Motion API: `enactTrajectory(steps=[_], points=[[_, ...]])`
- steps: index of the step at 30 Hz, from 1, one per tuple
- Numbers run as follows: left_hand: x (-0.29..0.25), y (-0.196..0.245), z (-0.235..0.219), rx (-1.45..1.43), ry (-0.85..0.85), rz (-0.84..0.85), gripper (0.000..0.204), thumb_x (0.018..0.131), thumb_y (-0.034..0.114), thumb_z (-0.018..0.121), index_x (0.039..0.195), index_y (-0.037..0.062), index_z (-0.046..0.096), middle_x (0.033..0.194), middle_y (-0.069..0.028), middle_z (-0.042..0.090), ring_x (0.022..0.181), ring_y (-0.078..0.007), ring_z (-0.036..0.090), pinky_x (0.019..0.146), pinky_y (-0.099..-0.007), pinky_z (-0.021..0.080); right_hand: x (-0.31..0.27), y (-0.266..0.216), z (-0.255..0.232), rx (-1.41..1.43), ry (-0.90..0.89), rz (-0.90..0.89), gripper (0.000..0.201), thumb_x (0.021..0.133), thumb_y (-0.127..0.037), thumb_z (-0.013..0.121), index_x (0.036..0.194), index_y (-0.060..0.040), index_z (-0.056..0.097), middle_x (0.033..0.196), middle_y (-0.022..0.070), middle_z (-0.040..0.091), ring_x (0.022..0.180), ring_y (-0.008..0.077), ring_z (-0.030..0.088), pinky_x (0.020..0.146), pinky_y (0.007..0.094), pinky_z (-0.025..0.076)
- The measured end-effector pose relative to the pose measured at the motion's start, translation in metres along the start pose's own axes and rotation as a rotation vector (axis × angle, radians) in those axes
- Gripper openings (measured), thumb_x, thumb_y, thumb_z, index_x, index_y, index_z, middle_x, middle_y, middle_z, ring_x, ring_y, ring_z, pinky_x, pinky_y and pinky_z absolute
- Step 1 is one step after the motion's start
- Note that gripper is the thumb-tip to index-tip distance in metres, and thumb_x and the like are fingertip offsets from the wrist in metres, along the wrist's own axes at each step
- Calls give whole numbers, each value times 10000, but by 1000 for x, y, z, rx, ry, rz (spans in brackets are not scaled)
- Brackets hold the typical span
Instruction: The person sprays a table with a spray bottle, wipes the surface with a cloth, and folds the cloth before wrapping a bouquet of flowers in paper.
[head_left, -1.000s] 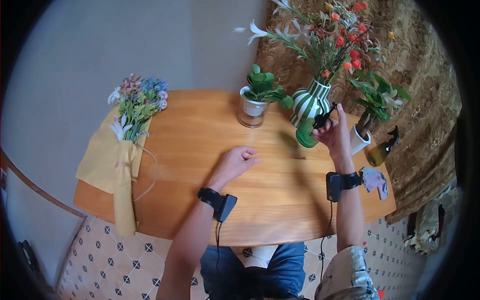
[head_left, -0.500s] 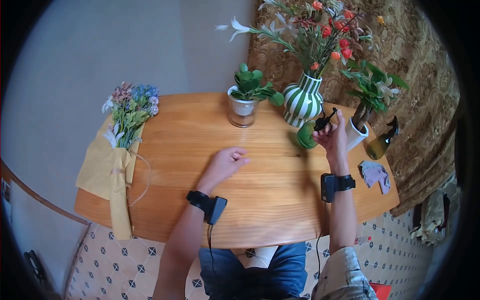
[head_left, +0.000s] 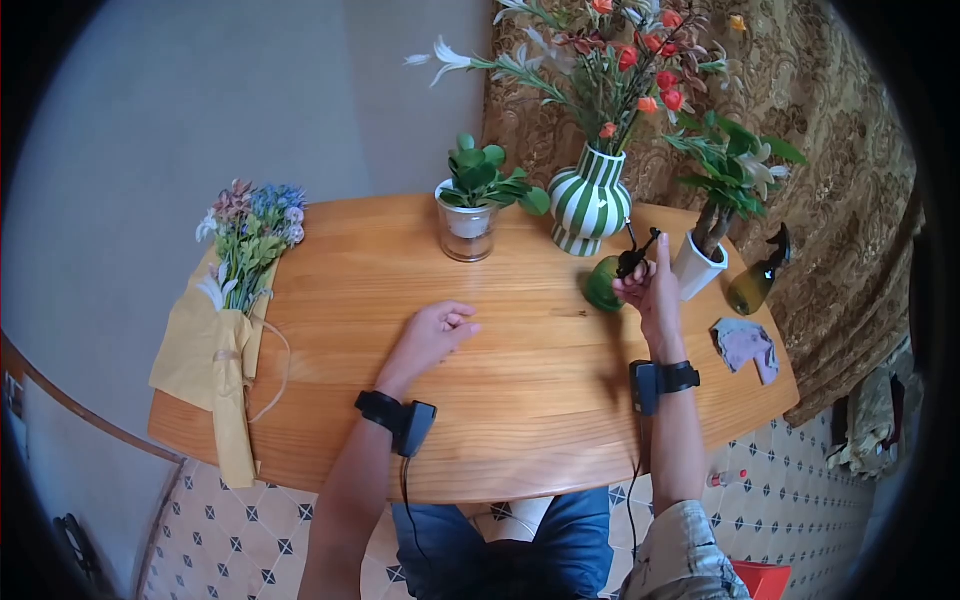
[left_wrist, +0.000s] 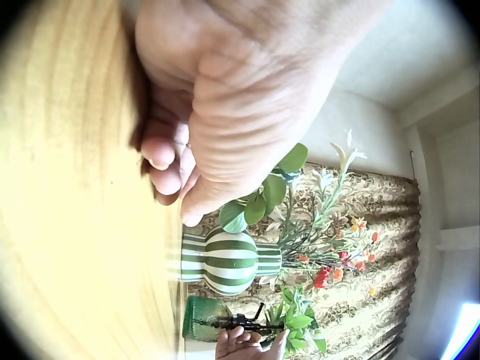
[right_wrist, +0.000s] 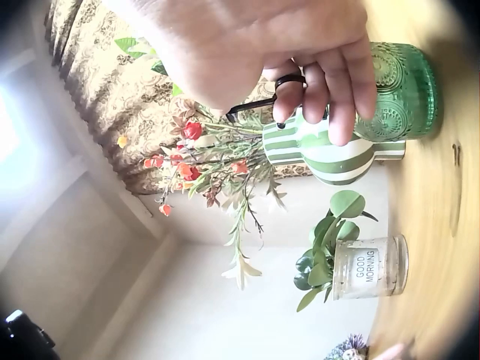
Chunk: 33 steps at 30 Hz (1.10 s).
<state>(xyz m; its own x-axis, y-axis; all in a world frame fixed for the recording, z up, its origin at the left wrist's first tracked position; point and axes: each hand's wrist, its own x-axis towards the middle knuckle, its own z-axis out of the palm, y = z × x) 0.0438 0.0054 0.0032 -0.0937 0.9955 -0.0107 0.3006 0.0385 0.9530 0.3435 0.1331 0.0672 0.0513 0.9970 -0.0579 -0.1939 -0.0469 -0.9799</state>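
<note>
My right hand (head_left: 652, 303) grips the black spray head (head_left: 632, 263) of a green glass spray bottle (head_left: 602, 286), which hangs tilted close over the table's right side. In the right wrist view the bottle's embossed green glass (right_wrist: 409, 90) shows beyond the curled fingers, one of them in a black ring of the head. Behind the bottle stands a green-and-white striped vase (head_left: 588, 205) with artificial flowers. A plant in a white pot (head_left: 698, 268) is just right of it. My left hand (head_left: 432, 335) rests on the wooden table, fingers loosely curled and holding nothing.
A leafy plant in a clear glass (head_left: 468, 238) stands at the back. On the left lies a paper-wrapped bouquet (head_left: 235, 380). A brown spray bottle (head_left: 755, 288) and a purple-grey cloth (head_left: 747, 345) are by the table's right edge, near the patterned curtain (head_left: 850, 200).
The head view has turned to the right. The green bottle, still in my right hand, has come slightly away from the striped vase. My left hand has stayed on the table.
</note>
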Motion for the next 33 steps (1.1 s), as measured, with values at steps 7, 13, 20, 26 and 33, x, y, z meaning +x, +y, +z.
enactTrajectory(steps=[7,13,20,26,33], points=[[1,-4,-1,-12,3,10,396,840,239,702,1129,-16,609,868,-56,629,629,-77,551,504,-211,449,-4,10,1,-134,-104,-91,503,890,-491,596,639,-61,528,626,33,551,586,157,641,567,242,539],[1,-3,0,-19,4,4,391,830,246,717,1136,25,615,831,-9,596,600,-52,528,468,-183,412,-1,18,0,-153,-147,-133,444,917,-428,586,679,-54,570,629,23,563,540,129,614,538,219,508],[-2,4,1,0,-3,-14,389,830,267,712,1123,28,621,780,6,594,607,-55,530,474,-194,413,-1,24,-2,-318,-80,-328,402,913,-382,607,707,-36,602,601,-10,537,473,56,472,439,207,360],[-2,0,1,-9,11,23,365,830,261,710,1102,32,628,774,15,595,605,-48,526,468,-182,400,-6,24,0,-329,-25,-354,394,900,-397,624,715,-50,605,595,-41,482,498,33,421,436,208,309],[-1,-2,2,-5,11,1,357,836,250,707,1105,31,624,793,11,597,596,-42,519,460,-178,399,-4,25,-6,-97,-92,-232,399,899,-431,613,745,-63,600,598,-47,459,480,41,392,431,201,307]])
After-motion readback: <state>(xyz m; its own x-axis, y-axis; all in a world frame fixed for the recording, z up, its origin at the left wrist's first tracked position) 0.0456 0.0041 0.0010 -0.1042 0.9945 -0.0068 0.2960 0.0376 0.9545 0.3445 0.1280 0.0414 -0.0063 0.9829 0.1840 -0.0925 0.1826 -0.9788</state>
